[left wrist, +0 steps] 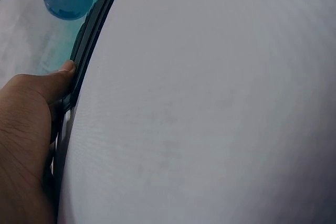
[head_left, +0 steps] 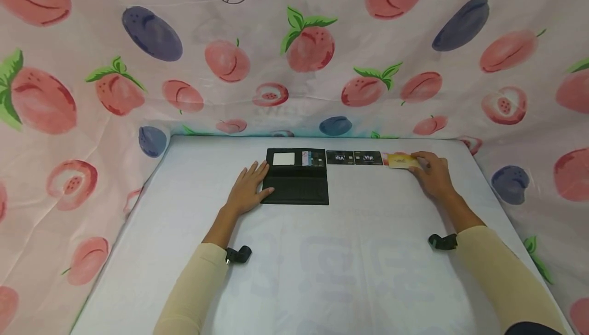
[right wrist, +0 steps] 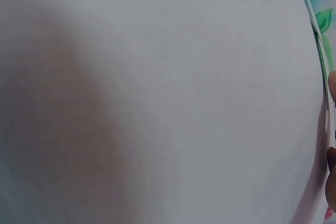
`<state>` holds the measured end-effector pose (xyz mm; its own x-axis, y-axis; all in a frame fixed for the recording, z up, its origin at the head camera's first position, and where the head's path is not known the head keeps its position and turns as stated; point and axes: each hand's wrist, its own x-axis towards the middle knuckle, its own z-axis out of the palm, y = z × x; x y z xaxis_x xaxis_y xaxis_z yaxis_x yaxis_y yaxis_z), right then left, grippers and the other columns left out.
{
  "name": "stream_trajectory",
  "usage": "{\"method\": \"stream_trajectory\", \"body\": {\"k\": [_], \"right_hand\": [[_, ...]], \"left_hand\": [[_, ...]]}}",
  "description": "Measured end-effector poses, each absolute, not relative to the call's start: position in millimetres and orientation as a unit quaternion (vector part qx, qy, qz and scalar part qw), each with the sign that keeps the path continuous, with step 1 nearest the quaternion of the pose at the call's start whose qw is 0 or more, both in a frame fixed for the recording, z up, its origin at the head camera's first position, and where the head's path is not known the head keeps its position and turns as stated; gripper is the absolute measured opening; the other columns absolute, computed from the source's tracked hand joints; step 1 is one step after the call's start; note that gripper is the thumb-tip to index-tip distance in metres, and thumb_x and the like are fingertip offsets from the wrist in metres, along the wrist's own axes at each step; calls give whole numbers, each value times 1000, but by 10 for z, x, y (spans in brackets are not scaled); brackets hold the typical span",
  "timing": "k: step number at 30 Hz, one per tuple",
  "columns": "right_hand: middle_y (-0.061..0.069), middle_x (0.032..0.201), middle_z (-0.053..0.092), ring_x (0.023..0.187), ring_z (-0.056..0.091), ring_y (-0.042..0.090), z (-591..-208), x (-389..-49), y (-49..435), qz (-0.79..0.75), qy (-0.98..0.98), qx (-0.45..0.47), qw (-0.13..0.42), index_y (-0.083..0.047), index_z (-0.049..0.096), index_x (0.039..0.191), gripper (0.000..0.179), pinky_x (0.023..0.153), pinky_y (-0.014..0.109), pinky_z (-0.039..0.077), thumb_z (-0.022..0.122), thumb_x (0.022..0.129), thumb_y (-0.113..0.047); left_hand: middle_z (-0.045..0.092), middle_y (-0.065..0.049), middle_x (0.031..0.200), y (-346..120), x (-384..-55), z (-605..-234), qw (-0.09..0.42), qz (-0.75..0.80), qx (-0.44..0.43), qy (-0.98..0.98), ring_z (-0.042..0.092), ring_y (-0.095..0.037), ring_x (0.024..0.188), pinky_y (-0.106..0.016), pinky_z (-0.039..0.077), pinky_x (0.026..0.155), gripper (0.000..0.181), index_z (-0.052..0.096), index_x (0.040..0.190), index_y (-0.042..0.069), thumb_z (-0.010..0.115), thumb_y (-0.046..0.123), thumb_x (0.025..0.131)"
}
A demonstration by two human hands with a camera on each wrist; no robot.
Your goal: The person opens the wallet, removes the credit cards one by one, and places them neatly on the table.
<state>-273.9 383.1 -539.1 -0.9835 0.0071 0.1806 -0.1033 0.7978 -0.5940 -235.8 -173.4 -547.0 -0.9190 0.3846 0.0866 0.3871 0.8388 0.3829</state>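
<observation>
A black wallet [head_left: 294,192] lies unfolded on the white table, with a white patch [head_left: 283,159] and several card edges [head_left: 313,158] in its far half. Along its left side rests my left hand [head_left: 248,190], fingers extended and thumb on the near half. The left wrist view has that thumb against the wallet's edge [left wrist: 93,35]. To the right, my right hand [head_left: 433,175] pinches the right end of a yellow card [head_left: 399,161]. This card overlaps a reddish card [head_left: 385,157]. Fingertips [right wrist: 331,187] show at the right border of the right wrist view.
Two black "Vip" cards [head_left: 340,157] lie in a row between the wallet and the yellow card. A fruit-print curtain [head_left: 271,64] stands behind the table and at both sides. White cloth [head_left: 349,263] covers the tabletop. Both wrists wear small black cameras [head_left: 239,254].
</observation>
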Motion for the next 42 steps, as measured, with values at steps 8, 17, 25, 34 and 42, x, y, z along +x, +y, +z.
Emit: {"method": "stream_trajectory", "body": {"k": [8,17,25,34,42], "right_hand": [[25,152,50,120,38,46,-5371,-2714,3888,310,-946,20,89,-3,59,143,40,92,59,36,66,106,-15],[25,153,49,122,37,47,-5416,-2742,3995,300,-950,-5,81,-5,60,143,40,94,61,35,68,104,-14],[27,150,52,117,38,47,-5430,-2738,4113,307,-947,5,97,-3,61,140,37,90,59,34,68,105,-14],[26,152,50,118,36,46,-5442,-2745,4180,306,-948,-14,87,-5,60,141,38,90,58,34,68,105,-15],[27,148,51,114,37,45,-5456,-2744,4267,298,-951,-24,80,-5,60,142,39,85,55,34,66,106,-19]], "left_hand": [[25,-11,172,-1742,-2372,-5489,1,-201,-200,-959,14,-33,160,-49,5,129,80,31,165,4,60,46,103],[25,-11,172,-1744,-2350,-5488,3,-205,-200,-958,14,-33,160,-49,5,129,80,31,165,4,60,47,103],[25,-11,172,-1743,-2355,-5486,5,-205,-201,-958,15,-33,160,-49,5,129,80,31,165,4,60,47,103],[24,-10,172,-1757,-2383,-5503,3,-199,-199,-959,14,-32,160,-48,4,129,81,30,165,5,59,48,103],[26,-12,172,-1753,-2373,-5487,6,-201,-204,-958,15,-34,160,-51,6,129,81,31,165,4,60,48,103]]}}
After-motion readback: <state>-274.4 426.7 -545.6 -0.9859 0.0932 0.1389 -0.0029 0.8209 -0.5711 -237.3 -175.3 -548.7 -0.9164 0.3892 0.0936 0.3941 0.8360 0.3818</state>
